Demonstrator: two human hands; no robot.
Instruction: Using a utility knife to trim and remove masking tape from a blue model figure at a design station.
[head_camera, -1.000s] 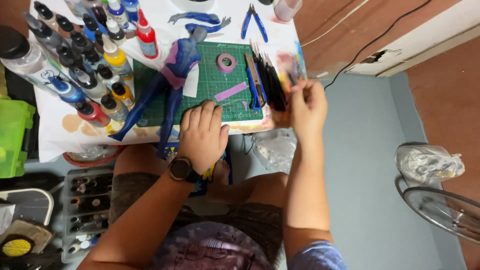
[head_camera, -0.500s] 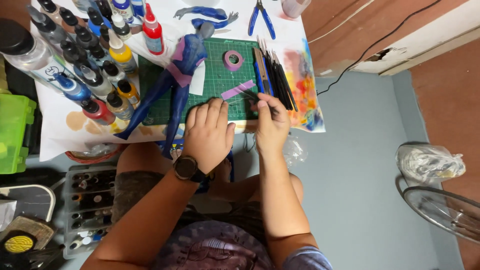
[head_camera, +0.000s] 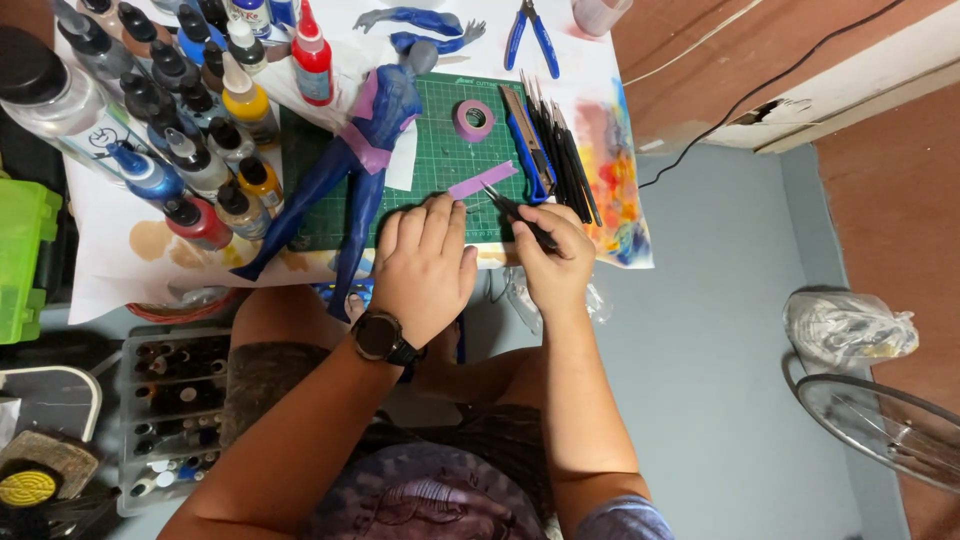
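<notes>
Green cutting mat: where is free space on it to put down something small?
The green cutting mat is bare between the blue figure and the purple tape roll. Its right edge is crowded with brushes; the left hand and right hand cover the near edge.

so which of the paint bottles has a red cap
The tall bottle at the back of the cluster, beside the figure's torso: red pointed cap and red body. The other bottles nearby have black or white caps.

Home hobby corner: paint bottles (head_camera: 190, 150), cutting mat (head_camera: 440, 150)

Matt green cutting mat (head_camera: 440, 150), glossy plastic paint bottles (head_camera: 200, 110), paper sheet (head_camera: 120, 250).
</notes>
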